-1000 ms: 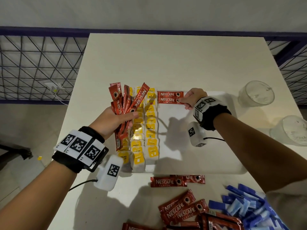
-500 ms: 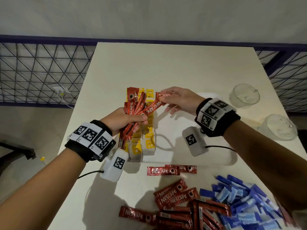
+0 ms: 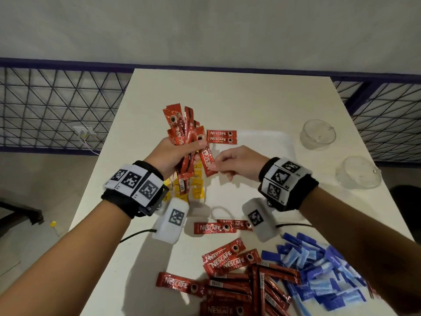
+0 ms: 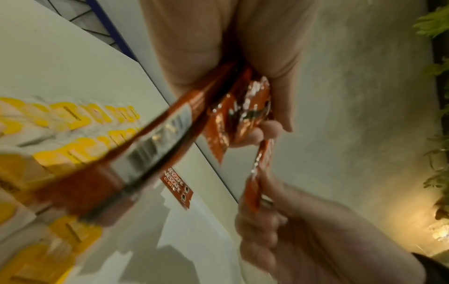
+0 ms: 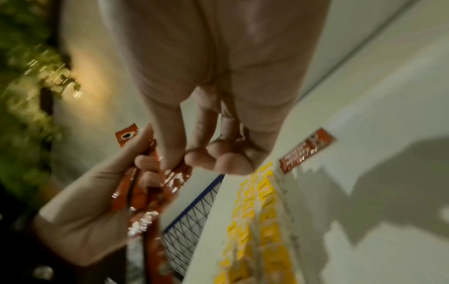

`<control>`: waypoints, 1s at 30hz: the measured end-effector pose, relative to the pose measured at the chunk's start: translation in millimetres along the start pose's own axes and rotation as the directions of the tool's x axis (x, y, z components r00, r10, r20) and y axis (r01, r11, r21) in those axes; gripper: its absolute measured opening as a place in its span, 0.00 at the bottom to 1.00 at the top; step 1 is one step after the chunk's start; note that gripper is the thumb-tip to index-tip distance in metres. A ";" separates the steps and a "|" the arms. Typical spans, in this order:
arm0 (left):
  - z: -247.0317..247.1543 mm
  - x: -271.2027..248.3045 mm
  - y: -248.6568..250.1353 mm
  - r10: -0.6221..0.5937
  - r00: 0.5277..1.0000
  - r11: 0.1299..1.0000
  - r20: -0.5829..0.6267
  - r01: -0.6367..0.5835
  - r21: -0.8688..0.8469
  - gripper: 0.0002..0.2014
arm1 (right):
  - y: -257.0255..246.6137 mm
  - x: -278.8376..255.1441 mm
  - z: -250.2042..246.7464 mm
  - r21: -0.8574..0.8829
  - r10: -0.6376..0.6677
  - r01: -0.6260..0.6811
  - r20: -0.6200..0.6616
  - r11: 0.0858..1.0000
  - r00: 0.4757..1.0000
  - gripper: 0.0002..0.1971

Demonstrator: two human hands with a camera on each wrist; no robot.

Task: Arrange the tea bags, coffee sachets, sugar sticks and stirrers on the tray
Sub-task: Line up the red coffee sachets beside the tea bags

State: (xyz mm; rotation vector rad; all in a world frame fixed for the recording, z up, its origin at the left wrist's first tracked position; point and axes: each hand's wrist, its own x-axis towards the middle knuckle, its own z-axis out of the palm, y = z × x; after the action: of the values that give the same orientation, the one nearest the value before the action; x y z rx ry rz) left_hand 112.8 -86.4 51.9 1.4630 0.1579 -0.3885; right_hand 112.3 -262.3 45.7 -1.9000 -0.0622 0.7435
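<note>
Fingers point(image 3: 217, 165) of the right hand point(image 3: 239, 163) pinch the lower end of 1 coffee sachet point(image 3: 207, 161), whose upper end sits in the bunch of sachets point(image 3: 182, 131) that the left hand point(image 3: 169, 156) grips, fingers curled round it, above the tray point(image 3: 273, 142). 2 sachets point(image 3: 221, 136) lie at the tray's far edge, beside rows of yellow tea bags point(image 3: 197, 190); more sachets point(image 3: 230, 262) and blue sugar sticks point(image 3: 319, 270) lie on the table point(image 3: 227, 92)
</note>
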 end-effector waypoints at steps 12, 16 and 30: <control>3.4 10.1 -15.8 -0.134 0.991 0.918 -0.019 0.131 0.374 0.08 | 16.0 7.5 -3.3 0.362 0.026 0.080 -0.278 0.929 0.960 0.13; 0.2 17.3 -16.7 -0.188 0.982 0.876 0.002 0.167 0.452 0.08 | 15.3 14.6 -16.6 0.305 -0.001 0.103 -0.317 0.947 0.948 0.05; -22.1 47.2 -22.0 -0.161 0.985 0.905 -0.054 0.169 0.390 0.08 | 68.8 63.0 -49.3 0.465 0.209 -0.009 -0.381 0.885 0.901 0.06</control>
State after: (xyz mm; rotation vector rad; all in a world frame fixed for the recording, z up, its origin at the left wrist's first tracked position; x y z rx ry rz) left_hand 151.8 -73.5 13.0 1.8595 0.2309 -0.5680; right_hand 169.2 -310.5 -29.0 -1.5753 0.4645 0.3599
